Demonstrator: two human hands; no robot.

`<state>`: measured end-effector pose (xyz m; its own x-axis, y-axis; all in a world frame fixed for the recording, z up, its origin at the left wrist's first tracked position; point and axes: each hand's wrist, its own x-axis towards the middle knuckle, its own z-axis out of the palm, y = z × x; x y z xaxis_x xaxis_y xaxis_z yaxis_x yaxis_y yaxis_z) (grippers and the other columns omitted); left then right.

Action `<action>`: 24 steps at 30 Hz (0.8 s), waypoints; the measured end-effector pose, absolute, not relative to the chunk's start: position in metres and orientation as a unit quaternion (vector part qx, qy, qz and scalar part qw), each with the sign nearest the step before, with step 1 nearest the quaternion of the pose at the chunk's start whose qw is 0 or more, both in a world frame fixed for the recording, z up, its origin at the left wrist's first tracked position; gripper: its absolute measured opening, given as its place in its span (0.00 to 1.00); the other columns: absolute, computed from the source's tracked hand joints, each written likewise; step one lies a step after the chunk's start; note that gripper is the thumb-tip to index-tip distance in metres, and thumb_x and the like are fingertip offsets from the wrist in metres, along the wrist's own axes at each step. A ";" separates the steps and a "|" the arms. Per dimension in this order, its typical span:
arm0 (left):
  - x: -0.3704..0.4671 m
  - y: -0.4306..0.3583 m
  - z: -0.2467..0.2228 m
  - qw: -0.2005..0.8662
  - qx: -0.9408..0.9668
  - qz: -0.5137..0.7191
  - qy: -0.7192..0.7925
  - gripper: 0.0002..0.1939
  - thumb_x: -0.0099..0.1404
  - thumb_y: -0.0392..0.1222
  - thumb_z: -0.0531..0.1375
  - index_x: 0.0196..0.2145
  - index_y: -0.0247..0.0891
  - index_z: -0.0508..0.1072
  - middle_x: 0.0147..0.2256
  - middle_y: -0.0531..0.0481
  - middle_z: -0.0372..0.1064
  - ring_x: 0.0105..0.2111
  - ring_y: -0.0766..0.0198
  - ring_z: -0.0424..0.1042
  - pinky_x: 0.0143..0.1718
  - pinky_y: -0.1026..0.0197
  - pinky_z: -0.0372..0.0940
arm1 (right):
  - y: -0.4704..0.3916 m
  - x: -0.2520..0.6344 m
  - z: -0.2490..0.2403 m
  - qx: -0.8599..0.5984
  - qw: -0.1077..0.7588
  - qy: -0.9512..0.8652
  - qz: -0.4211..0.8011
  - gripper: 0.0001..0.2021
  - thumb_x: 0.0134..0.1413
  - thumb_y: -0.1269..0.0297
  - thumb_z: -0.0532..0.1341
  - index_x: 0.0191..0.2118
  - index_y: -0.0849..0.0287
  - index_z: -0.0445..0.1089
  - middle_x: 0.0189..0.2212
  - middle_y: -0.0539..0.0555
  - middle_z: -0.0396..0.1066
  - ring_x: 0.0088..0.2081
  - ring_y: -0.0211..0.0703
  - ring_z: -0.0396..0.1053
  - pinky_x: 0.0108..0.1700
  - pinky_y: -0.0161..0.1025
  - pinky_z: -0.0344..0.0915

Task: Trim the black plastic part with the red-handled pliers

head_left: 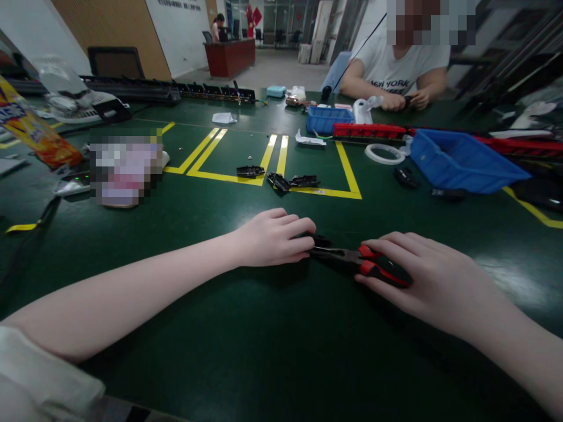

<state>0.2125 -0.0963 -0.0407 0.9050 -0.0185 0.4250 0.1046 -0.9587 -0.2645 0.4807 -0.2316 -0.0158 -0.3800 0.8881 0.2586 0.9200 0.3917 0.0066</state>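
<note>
While the right hand grips pliers toward the near edge of the worktop, the left hand pinches a black part at their tips; beyond lie three black pieces and, toward the far edge, a small blue bin.

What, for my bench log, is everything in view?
Pliers: one, red-black, centre
Held part: one, black, centre
Loose parts: five, black, centre and right
Large bin: one, blue, right
Small bin: one, blue, back
Ring: one, white, right
Rail: count unclear, red, back right
Scraps: two, white, back
Package: one, orange-yellow, left
Pixelated object: one, pinkish, left
Table: one, green, foreground
Tape: several strips, yellow, tabletop
Desk: one, reddish, background
People: two, pale tops, beyond table
Remainder: too small or blurred to tell
Left grip: one, bare, centre
Right grip: one, bare, right
</note>
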 end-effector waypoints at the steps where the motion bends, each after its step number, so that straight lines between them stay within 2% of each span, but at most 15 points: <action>1: 0.213 -0.097 -0.041 0.154 -0.962 -0.223 -0.016 0.11 0.76 0.42 0.53 0.42 0.38 0.74 0.48 0.46 0.74 0.39 0.63 0.74 0.37 0.60 0.62 | -0.232 0.479 -0.016 -0.545 0.105 -0.828 -0.079 0.21 0.60 0.48 0.58 0.47 0.59 0.73 0.39 0.61 0.76 0.35 0.53 0.74 0.34 0.48 0.71; 7: 0.212 -0.096 -0.040 0.185 -0.956 -0.228 -0.004 0.12 0.76 0.43 0.53 0.40 0.39 0.74 0.46 0.46 0.75 0.37 0.63 0.74 0.37 0.60 0.62 | -0.236 0.466 -0.017 -0.569 0.100 -0.815 -0.054 0.18 0.60 0.49 0.58 0.44 0.58 0.73 0.35 0.59 0.75 0.31 0.49 0.72 0.28 0.44 0.69; 14: 0.212 -0.093 -0.043 0.089 -0.973 -0.201 -0.070 0.11 0.74 0.47 0.57 0.43 0.38 0.74 0.47 0.47 0.74 0.35 0.64 0.73 0.36 0.61 0.62 | -0.234 0.473 -0.014 -0.568 0.103 -0.814 -0.055 0.19 0.61 0.48 0.57 0.44 0.58 0.73 0.35 0.60 0.75 0.31 0.50 0.73 0.28 0.45 0.69; 19: 0.213 -0.090 -0.045 0.014 -0.976 -0.196 -0.098 0.10 0.71 0.47 0.60 0.42 0.38 0.75 0.45 0.48 0.74 0.38 0.62 0.73 0.38 0.60 0.63 | -0.229 0.482 -0.016 -0.585 0.120 -0.802 -0.020 0.20 0.60 0.45 0.57 0.44 0.56 0.74 0.37 0.60 0.76 0.32 0.51 0.74 0.29 0.44 0.70; 24: 0.213 -0.088 -0.044 -0.018 -0.976 -0.193 -0.098 0.11 0.70 0.47 0.60 0.43 0.37 0.75 0.48 0.45 0.73 0.46 0.57 0.72 0.47 0.55 0.64 | -0.228 0.477 -0.017 -0.580 0.142 -0.802 0.012 0.21 0.60 0.45 0.58 0.45 0.57 0.73 0.38 0.60 0.76 0.33 0.50 0.74 0.30 0.44 0.72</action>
<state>0.2131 -0.0884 -0.0444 0.9063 0.1977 0.3735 0.1836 -0.9803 0.0735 0.4772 -0.2280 -0.0167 -0.2864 0.9341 0.2132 0.9274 0.3262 -0.1833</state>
